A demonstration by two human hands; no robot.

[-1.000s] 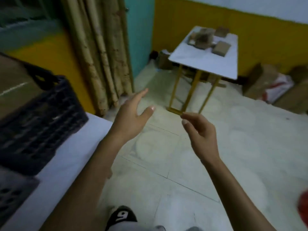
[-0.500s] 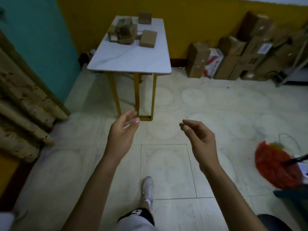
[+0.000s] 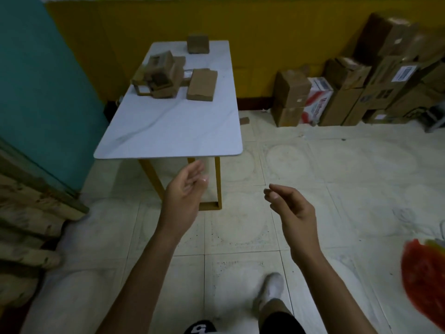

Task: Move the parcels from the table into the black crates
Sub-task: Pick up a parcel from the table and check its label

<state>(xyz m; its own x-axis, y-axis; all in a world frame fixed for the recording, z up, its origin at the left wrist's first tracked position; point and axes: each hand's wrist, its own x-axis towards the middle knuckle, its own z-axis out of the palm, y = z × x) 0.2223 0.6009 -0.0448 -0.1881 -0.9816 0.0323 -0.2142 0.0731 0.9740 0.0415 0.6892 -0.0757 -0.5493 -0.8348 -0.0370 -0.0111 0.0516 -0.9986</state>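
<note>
White table (image 3: 173, 126): parcels (image 3: 201, 84), perhaps five, lie well beyond left hand (image 3: 185, 191) and right hand (image 3: 295, 208), both slack, empty.

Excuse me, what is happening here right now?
A person faces the white table, with one foot set forward on the tiled floor. The left hand and the right hand are both empty, with fingers relaxed, and are held short of the table. Several brown parcels lie at its far end, and none has been picked up yet.

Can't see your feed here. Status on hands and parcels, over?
Left hand and right hand empty, open. Parcels on far end of table. Crates not in view. Path clear.
</note>
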